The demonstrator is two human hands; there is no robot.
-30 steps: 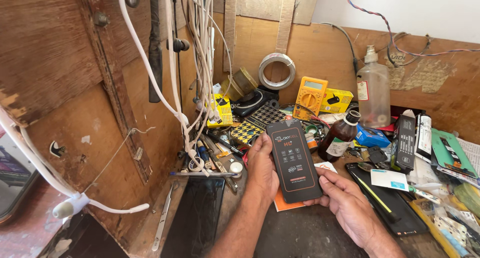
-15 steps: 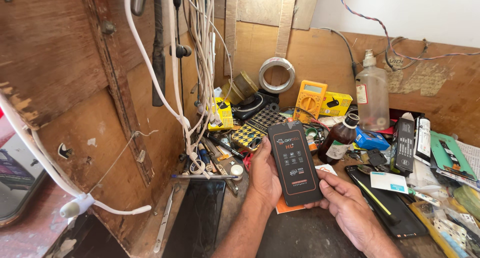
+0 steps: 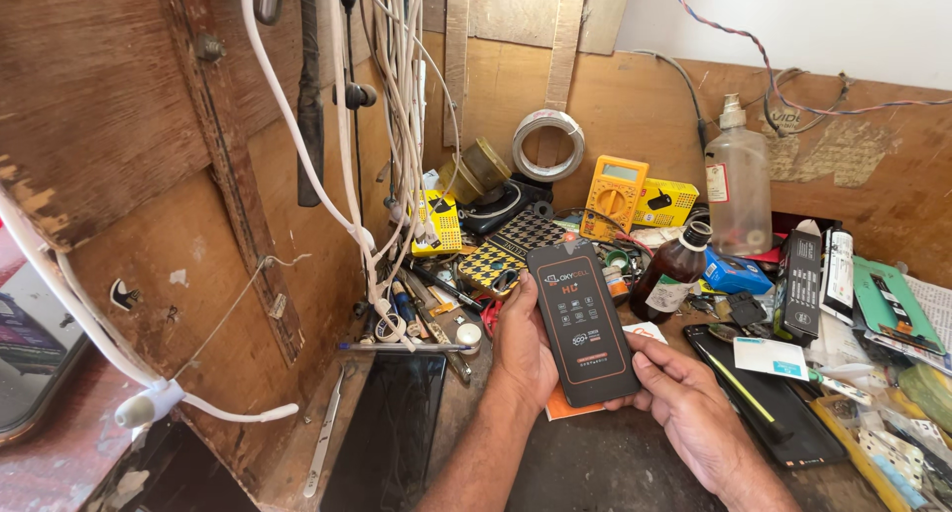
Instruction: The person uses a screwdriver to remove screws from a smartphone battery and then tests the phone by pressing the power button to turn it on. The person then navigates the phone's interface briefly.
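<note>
Right now both hands grasp the flat black package [image 3: 583,321] over the workbench's [image 3: 615,467] front edge: the left hand [image 3: 524,345] grips its left side, the right hand [image 3: 674,398] pinches its lower right corner. If it slips, I judge it could strike the brown bottle [image 3: 670,277] just beside it or the dark glass panel [image 3: 769,413] under the right hand.

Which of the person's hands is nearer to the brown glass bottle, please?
Right. The right hand sits just below the brown glass bottle; the left hand is farther left, beyond the black box.
</note>
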